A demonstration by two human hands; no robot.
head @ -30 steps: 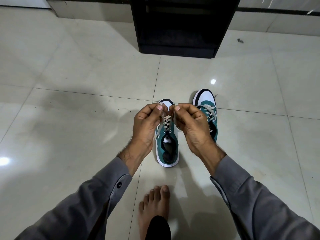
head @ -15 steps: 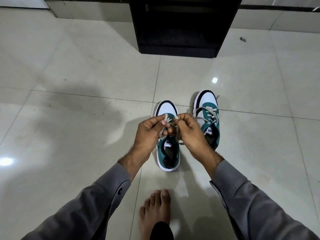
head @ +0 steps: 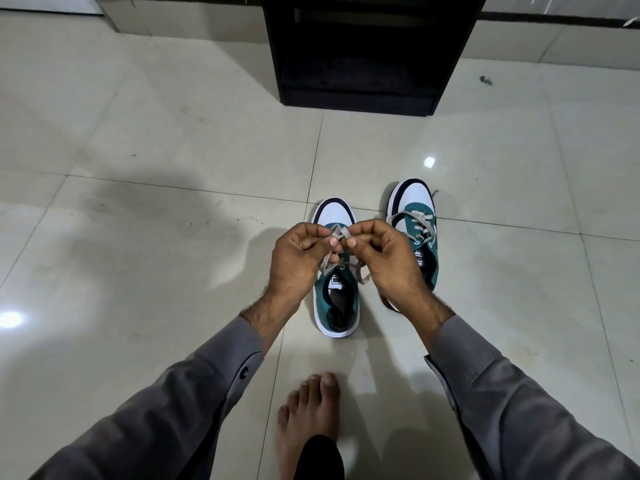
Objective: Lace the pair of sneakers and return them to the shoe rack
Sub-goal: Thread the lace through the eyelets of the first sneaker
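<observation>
Two teal and white sneakers stand side by side on the tiled floor, toes pointing away from me. Over the left sneaker point(head: 335, 299) my left hand point(head: 298, 258) and my right hand point(head: 384, 258) meet, each pinching part of its beige lace point(head: 337, 233) between thumb and fingers. Lace ends hang down over the tongue. The right sneaker point(head: 415, 209) has its lace threaded through the eyelets and is partly hidden behind my right hand.
A black shoe rack point(head: 363, 53) stands against the wall straight ahead, its lower shelf dark. My bare foot point(head: 308, 417) rests on the floor just behind the sneakers. Pale glossy tiles point(head: 138, 237) stretch to both sides.
My hands have come down from a raised, slightly apart position to meet low over the left sneaker, gathering the lace between the fingertips. The sneakers have stayed in place.
</observation>
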